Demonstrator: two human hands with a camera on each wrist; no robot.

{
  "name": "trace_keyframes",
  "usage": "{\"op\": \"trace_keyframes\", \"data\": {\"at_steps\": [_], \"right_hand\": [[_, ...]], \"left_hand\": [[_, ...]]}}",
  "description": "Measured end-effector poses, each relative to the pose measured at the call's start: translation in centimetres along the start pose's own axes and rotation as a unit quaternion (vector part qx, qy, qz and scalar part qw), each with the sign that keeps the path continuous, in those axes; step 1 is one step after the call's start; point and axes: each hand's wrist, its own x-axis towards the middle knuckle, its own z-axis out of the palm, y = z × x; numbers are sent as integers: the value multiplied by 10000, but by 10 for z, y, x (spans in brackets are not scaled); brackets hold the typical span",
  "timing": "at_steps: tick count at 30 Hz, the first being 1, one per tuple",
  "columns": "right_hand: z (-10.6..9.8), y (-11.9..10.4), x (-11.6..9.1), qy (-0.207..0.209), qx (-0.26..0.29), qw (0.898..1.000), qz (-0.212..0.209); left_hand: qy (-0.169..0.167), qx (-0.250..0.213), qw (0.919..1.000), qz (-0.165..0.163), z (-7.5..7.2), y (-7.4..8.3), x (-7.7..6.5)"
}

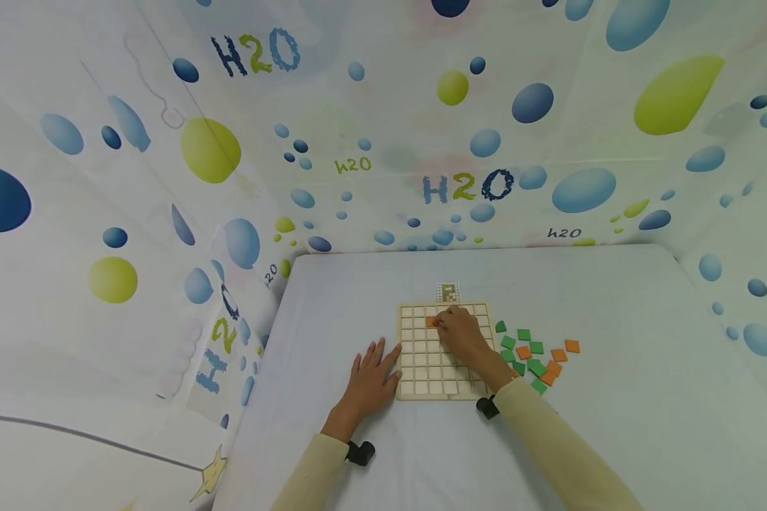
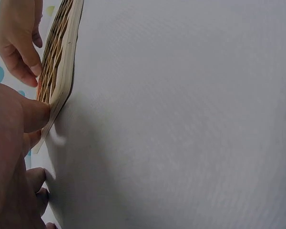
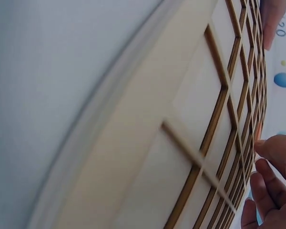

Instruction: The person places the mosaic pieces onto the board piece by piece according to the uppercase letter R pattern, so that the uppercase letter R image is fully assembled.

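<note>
A square wooden grid board [image 1: 420, 375] lies on the table. My right hand [image 1: 463, 337] reaches over its upper part, fingertips pinching an orange square tile [image 1: 431, 321] at a cell near the top edge. In the right wrist view, the thumb [image 3: 276, 150] touches the orange piece, largely hidden behind the grid bars. My left hand [image 1: 367, 383] rests at the board's left edge with fingers spread and fairly straight. The left wrist view shows its thumb [image 2: 35, 114] against the board's rim [image 2: 66, 71].
Loose green tiles [image 1: 523, 334] and orange tiles [image 1: 572, 346] lie scattered right of the board, some overlapping, partly beside the right forearm. A small pattern card [image 1: 448, 292] lies just beyond the board's far edge. White cloth [image 1: 332, 305] covers the table; printed walls [image 1: 396, 92] stand around it.
</note>
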Motion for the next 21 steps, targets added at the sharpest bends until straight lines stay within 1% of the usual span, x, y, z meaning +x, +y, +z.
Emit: {"op": "trace_keyframes", "data": {"at_steps": [2,4,8,11,14,17,21], "right_hand": [[-6,5,-5,4,82,10000,-40],[-12,11,-10,2,50,10000,10],[-30,23,-22,-73,17,9995,295],[-47,33,-34,-92,105,9986,513],[-63,44,-44,8,135,9979,634],[-75,57,-54,43,103,9947,1018],[-90,70,-66,15,-136,9822,1871]], "left_hand": [[-6,-25,10000,-5,-1,1,0],[-9,-19,10000,-21,-2,1,-1],[-12,-50,10000,-2,-1,1,-1],[-15,-73,10000,28,-1,1,-1],[-8,-54,10000,27,-1,2,-1],[3,-25,10000,3,-1,2,-1],[34,-32,10000,-20,0,3,-1]]}}
